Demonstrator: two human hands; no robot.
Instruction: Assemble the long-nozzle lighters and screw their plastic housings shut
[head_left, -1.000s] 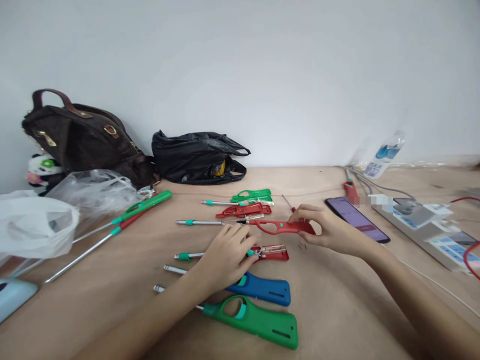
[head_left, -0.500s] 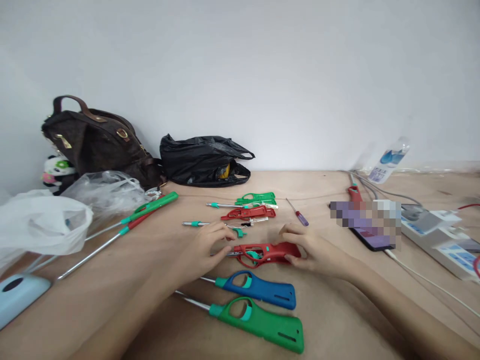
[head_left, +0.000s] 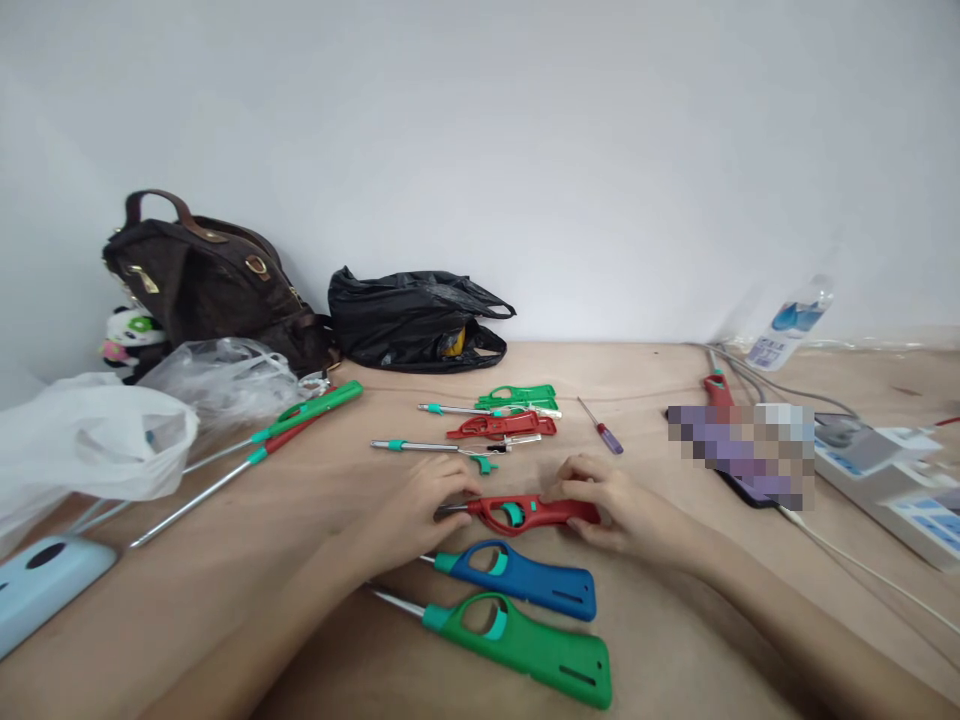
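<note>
A red gas lighter (head_left: 517,513) with a teal trigger lies crosswise on the table between my hands. My left hand (head_left: 420,510) pinches its metal tube near the front end of the handle. The fingers and thumb of my right hand (head_left: 611,505) close around the rear of the handle. Just nearer to me lie a blue lighter (head_left: 536,583) and a green lighter (head_left: 540,650). Beyond my hands are a loose teal trigger (head_left: 485,464), a metal tube (head_left: 427,448), red casing halves (head_left: 499,426), and green casing parts (head_left: 525,396).
A purple-handled screwdriver (head_left: 609,438) lies behind my right hand. Rightward are a phone (head_left: 750,490), a power strip (head_left: 870,475) with cables, and a bottle (head_left: 791,322). Plastic bags (head_left: 112,430), a black bag (head_left: 405,320), a backpack (head_left: 217,280) and more lighters (head_left: 300,418) stand leftward and behind.
The view has shifted slightly, so things sit further right. The teal trigger shows more fully in the red lighter's loop, and my right fingers lie further over its handle.
</note>
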